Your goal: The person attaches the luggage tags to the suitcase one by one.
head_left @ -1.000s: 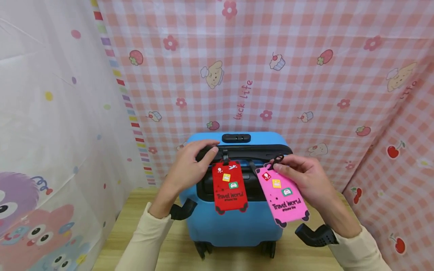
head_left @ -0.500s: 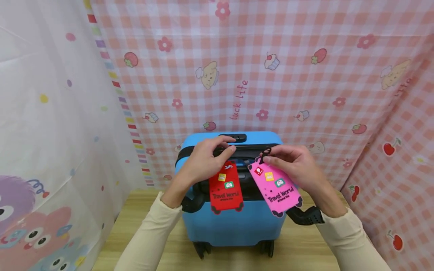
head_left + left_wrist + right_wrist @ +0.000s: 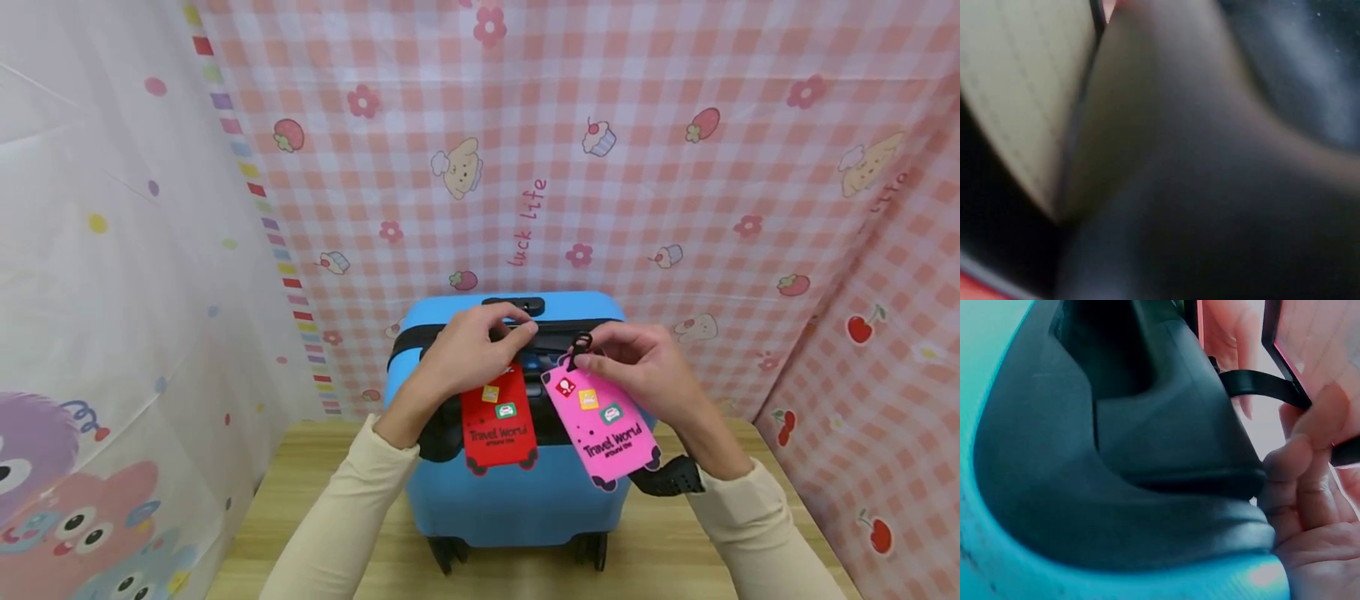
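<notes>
In the head view my right hand (image 3: 641,367) pinches a pink luggage tag (image 3: 602,425) by its black strap (image 3: 577,348), its printed "Travel World" face toward me. My left hand (image 3: 476,350) is bent over the black carry handle (image 3: 562,335) of a blue suitcase (image 3: 517,492), thumb and fingertips close together; I cannot tell whether they pinch the strap. Below it hangs a red luggage tag (image 3: 498,425), its top hidden by that hand. In the right wrist view the strap (image 3: 1260,384) reaches from the handle side (image 3: 1179,444) to the pink tag, beside my right fingers (image 3: 1322,419).
The suitcase stands upright on its wheels (image 3: 592,550) on a wood-look surface (image 3: 300,500). A dark lock piece (image 3: 532,306) is at its far edge. Pink checked cloth (image 3: 645,200) rises behind, white printed cloth (image 3: 112,292) on the left. The left wrist view is mostly blurred.
My left hand has moved right, over the top of the red tag and toward the middle of the handle. My right hand has brought the pink tag left, closer to the handle.
</notes>
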The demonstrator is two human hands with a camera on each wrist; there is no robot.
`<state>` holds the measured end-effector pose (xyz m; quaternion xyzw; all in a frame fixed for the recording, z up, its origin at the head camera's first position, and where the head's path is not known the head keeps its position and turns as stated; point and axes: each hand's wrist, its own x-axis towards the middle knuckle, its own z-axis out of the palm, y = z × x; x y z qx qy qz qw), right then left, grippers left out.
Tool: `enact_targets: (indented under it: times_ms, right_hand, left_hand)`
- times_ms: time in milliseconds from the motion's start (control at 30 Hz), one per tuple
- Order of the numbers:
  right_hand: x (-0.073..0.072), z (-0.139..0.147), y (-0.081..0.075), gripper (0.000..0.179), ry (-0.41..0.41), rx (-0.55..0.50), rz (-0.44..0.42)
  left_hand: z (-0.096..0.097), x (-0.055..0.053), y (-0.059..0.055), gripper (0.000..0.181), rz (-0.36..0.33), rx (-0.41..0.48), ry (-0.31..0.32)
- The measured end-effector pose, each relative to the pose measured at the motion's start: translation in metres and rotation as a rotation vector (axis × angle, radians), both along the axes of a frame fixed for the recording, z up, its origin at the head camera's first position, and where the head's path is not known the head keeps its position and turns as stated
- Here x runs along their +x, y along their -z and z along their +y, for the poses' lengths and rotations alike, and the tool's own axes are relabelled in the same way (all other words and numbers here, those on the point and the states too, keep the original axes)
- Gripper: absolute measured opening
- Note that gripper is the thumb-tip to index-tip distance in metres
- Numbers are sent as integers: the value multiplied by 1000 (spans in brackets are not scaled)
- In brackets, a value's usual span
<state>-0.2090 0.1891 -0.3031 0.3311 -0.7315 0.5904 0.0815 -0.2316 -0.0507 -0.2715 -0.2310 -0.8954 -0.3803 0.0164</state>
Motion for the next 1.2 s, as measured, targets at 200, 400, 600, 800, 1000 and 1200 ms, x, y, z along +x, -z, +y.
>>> enact_targets:
  times_ms: [200, 400, 600, 800, 1000, 1200]
  right_hand:
    - [1, 9, -1, 17, -121, -34, -60]
    - [2, 16, -5, 12, -211, 17, -122]
    - [3, 16, -6, 8, -252, 68, -113]
    - [7, 6, -6, 6, -144, 47, -83]
    - [8, -9, -5, 3, -128, 4, -106]
    - [1, -11, -8, 4, -152, 29, -141]
  left_hand:
    - [1, -3, 0, 31, 11, 11, -18]
    - [2, -4, 0, 30, -5, 24, -12]
    - [3, -5, 0, 30, -22, 25, -8]
    - [4, -6, -1, 30, -20, -4, -32]
    - [5, -7, -2, 31, -59, -18, -54]
    - [5, -11, -6, 32, -149, 28, -62]
